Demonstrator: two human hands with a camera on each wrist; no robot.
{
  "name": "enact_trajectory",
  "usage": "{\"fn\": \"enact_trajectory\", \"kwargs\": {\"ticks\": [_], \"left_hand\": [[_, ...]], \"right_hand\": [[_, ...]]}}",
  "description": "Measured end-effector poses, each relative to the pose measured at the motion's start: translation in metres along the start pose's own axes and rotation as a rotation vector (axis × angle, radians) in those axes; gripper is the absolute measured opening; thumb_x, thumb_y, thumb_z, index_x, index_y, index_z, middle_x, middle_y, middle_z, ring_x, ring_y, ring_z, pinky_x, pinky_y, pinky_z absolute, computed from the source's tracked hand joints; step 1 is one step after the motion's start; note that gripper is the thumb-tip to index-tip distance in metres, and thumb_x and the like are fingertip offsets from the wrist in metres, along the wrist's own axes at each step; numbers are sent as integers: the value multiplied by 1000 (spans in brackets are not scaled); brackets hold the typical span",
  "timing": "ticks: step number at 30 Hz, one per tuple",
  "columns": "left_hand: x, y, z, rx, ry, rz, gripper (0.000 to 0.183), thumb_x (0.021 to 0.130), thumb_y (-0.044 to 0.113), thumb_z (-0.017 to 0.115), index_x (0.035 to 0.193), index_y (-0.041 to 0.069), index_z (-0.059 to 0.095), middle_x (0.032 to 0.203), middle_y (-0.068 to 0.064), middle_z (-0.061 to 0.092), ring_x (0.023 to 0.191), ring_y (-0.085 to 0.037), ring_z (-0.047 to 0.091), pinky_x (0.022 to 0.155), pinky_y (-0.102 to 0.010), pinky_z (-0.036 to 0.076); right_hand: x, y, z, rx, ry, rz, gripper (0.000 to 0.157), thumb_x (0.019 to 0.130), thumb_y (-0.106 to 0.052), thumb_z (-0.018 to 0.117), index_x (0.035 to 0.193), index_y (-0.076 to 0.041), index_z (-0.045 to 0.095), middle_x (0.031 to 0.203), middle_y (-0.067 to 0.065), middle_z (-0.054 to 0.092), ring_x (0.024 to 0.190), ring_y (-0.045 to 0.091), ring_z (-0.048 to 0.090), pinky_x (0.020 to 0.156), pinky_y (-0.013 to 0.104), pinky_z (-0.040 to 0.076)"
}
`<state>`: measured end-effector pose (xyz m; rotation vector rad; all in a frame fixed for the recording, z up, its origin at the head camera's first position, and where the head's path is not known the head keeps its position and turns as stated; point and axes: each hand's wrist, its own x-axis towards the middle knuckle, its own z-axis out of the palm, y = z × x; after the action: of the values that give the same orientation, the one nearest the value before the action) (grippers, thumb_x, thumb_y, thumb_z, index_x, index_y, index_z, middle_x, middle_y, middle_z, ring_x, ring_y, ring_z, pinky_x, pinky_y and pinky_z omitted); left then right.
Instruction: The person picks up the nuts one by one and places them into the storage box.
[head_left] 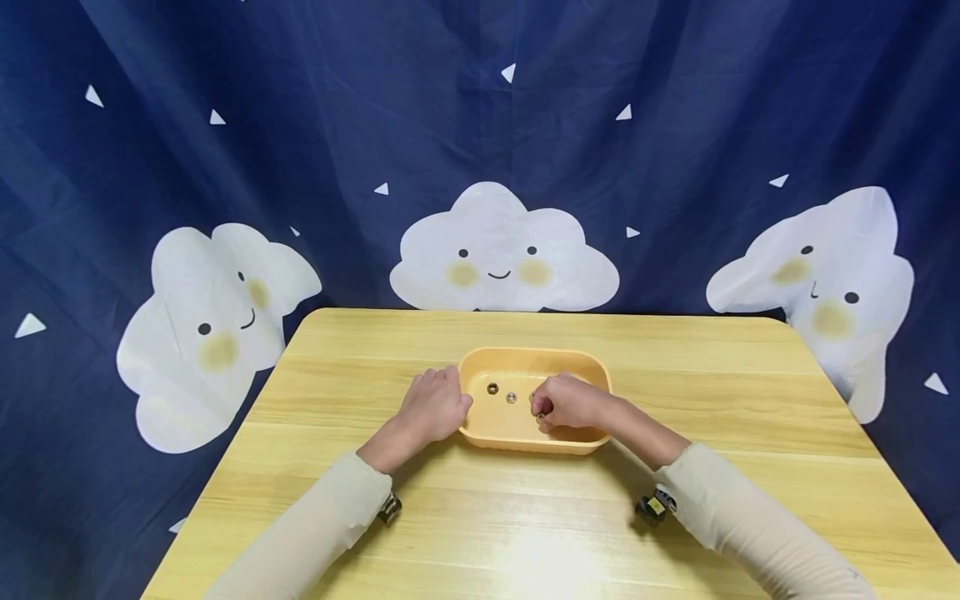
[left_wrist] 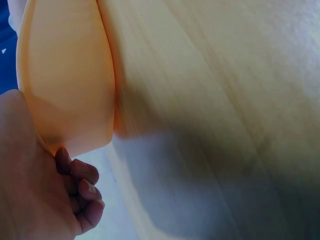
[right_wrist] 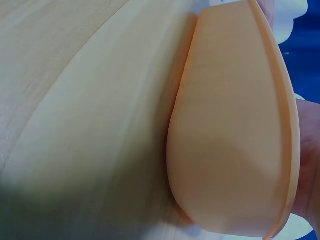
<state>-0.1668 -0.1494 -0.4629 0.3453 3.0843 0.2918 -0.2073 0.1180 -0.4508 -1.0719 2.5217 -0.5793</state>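
Note:
A shallow orange plastic basin stands on the wooden table. At its left end my left hand grips the rim, fingers curled on the outer side, as the left wrist view shows too. My right hand reaches down into the basin's right half and pinches a small metal nut, mostly covered by the fingers. Left of those fingertips lie a silver nut and a darker, bronze-coloured nut on the basin floor. In the right wrist view the basin's outer wall hides the right fingers.
The pale wooden table extends around the basin on all sides. Behind its far edge hangs a dark blue curtain with white clouds and triangles. A small dark device sits at the right wrist, another at the left.

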Motion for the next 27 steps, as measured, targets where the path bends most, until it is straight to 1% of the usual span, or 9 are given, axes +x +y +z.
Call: {"fn": "enact_trajectory", "kwargs": {"ticks": [5,8,13,16,20,24,27], "left_hand": [[1,0,1,4,1,-1,25,101,30,49,94,5,49,78,-5,50,76,-25,47,75,-37,37],[2,1,2,1,0,-5,26,101,30,49,94,5,49,79,-6,51,77,-25,47,76,-37,37],[3,1,2,2,0,-6,26,101,30,49,95,5,50,80,-6,52,79,-26,49,77,-38,38],[4,2,3,-2,1,-9,26,101,30,49,95,5,50,80,-6,52,79,-26,49,77,-38,38],[4,2,3,-15,-6,-19,25,101,30,49,96,5,50,80,-6,51,78,-26,48,77,-38,37],[4,2,3,-32,-4,-21,25,101,30,49,95,6,50,79,-6,51,77,-26,47,76,-38,37],[3,1,3,-47,2,-23,24,101,29,50,94,6,49,78,-6,51,75,-25,47,75,-37,37]], "right_hand": [[0,-1,0,0,-13,23,11,82,-11,85,85,-15,74,76,-12,67,72,0,55,73,20,49],[0,1,-1,-9,-5,8,9,84,-9,82,88,-14,75,79,-10,69,73,0,57,73,19,49],[-3,2,-2,-37,21,-47,10,85,-6,78,94,-10,77,84,-5,73,76,-1,59,73,17,50],[-4,1,-4,-57,27,-66,11,84,-3,75,93,-10,77,83,-4,74,76,0,60,72,18,50],[-5,-1,-7,-69,14,-72,12,86,-1,74,93,-10,77,85,-2,75,79,2,63,74,19,53],[-6,-3,-12,-68,-11,-75,10,89,-2,73,95,-9,77,91,1,77,84,5,68,78,20,55],[-8,-2,-14,-76,-9,-90,11,90,-2,72,96,-9,78,93,0,78,85,7,69,78,21,56]]}}
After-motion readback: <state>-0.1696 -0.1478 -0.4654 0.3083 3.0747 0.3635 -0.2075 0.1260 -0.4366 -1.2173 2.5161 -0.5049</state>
